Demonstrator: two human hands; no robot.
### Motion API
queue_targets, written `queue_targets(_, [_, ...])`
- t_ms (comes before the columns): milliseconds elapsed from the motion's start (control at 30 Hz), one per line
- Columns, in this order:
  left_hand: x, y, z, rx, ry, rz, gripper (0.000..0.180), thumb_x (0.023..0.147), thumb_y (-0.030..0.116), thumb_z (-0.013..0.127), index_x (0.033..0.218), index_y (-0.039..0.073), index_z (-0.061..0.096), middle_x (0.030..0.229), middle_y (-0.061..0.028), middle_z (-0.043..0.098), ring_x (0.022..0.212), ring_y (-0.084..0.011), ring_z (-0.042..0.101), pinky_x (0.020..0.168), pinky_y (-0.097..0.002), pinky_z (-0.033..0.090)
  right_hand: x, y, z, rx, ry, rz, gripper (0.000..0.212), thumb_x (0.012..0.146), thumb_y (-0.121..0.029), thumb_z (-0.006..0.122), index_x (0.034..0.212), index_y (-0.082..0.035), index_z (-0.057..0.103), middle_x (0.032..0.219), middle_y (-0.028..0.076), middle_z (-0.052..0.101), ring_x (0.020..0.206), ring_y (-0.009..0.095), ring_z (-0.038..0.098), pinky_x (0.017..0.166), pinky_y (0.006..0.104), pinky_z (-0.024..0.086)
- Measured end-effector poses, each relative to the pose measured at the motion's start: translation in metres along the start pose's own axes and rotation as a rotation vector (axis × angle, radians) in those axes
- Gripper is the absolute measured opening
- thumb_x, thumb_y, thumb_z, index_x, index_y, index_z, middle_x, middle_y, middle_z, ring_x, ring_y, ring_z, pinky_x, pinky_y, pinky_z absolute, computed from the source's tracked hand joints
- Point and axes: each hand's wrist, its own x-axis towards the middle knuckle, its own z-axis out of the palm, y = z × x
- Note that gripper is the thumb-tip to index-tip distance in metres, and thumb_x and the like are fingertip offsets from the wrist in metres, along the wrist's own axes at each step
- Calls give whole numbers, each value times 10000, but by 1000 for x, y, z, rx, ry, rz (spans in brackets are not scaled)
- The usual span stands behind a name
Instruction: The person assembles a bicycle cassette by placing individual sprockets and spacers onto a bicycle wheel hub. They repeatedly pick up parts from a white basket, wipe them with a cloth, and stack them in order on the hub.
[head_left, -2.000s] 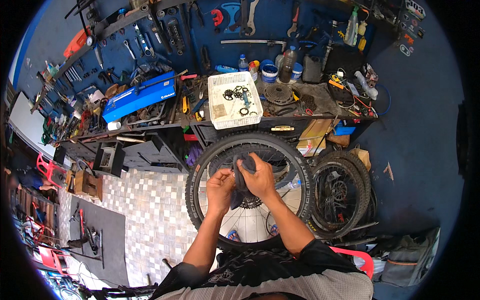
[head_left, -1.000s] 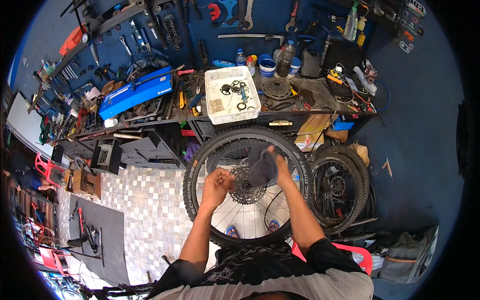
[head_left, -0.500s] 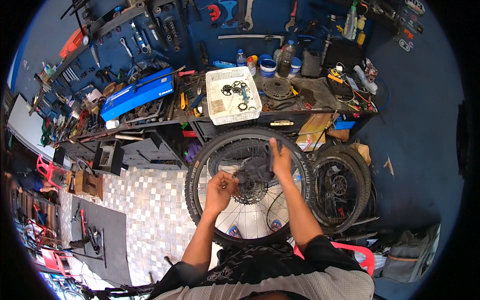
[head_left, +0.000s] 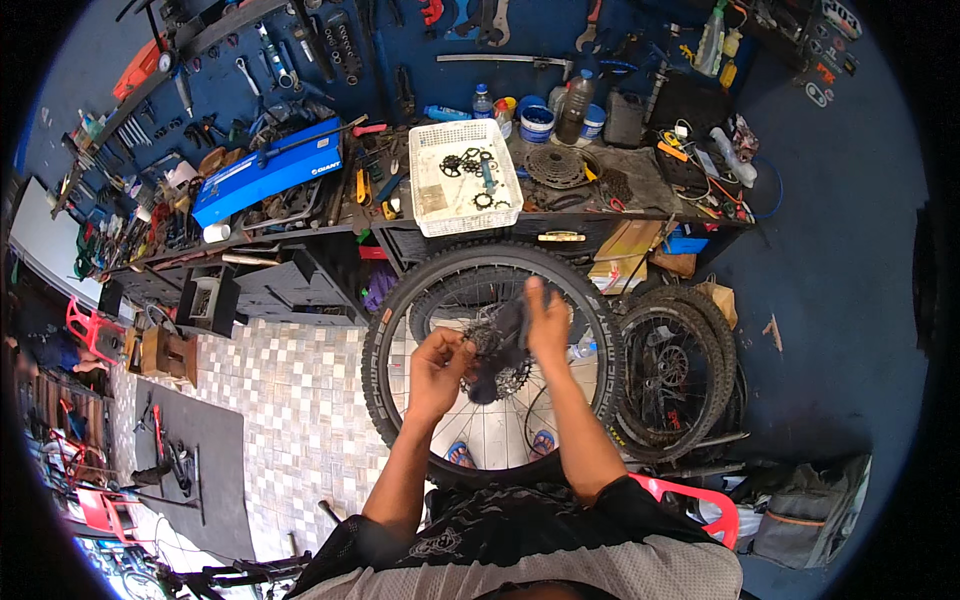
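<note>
An upright-lugged bicycle wheel (head_left: 607,385) with a fat knobbly tyre is in front of me below the bench edge. At its hub sits a cassette of sprockets (head_left: 518,382), partly covered by a dark cloth (head_left: 512,325). My right hand (head_left: 548,328) grips the cloth on the right side of the hub, thumb pointing up and slightly blurred. My left hand (head_left: 438,372) is closed in a pinch at the cassette's left side; what its fingertips hold is hidden.
On the bench stand a white plastic basket (head_left: 424,205) with small drivetrain parts, a blue box (head_left: 285,170), bottles and another cassette (head_left: 558,167). More wheels (head_left: 725,385) lean at the right. A pink-red chair (head_left: 722,520) is beside me; a black mat (head_left: 215,450) lies left.
The cloth has shifted, with part of it now hanging lower over the cassette. My right hand has moved slightly left and down; my left hand stays at the cassette's left side.
</note>
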Motion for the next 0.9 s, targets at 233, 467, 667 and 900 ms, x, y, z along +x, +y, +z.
queue_targets(233, [10, -16, 3, 231, -69, 183, 43, 1000, 14, 643, 1038, 8, 623, 920, -26, 718, 825, -66, 648, 706, -229, 536, -29, -11, 9, -225, -290, -626, 631, 1014, -584, 582, 1028, 38, 683, 842, 142, 710, 784, 239, 676, 758, 382, 536])
queue_targets(467, [4, -23, 10, -16, -15, -63, 50, 1015, 15, 618, 1016, 36, 573, 982, -123, 751, 868, -157, 725, 677, -279, 581, -2, 22, 26, 113, 65, 287, 634, 952, -652, 644, 858, -25, 631, 785, 42, 649, 736, 172, 620, 689, 350, 506])
queue_targets(667, [-1, -7, -6, -111, 72, -200, 62, 1023, 60, 623, 1023, 34, 568, 970, -167, 751, 826, -229, 756, 643, -310, 591, 13, 59, -18, 385, -124, 184, 668, 971, -621, 637, 996, 44, 699, 824, 57, 674, 801, 171, 626, 776, 314, 515])
queue_targets(900, [9, 6, -5, -57, 71, -155, 113, 1021, 143, 657, 1001, 52, 594, 948, -151, 758, 803, -230, 751, 644, -307, 584, -24, 70, -59, -215, -526, -85, 276, 929, -227, 695, 1116, -32, 755, 1071, 158, 723, 1094, 289, 688, 996, 358, 492])
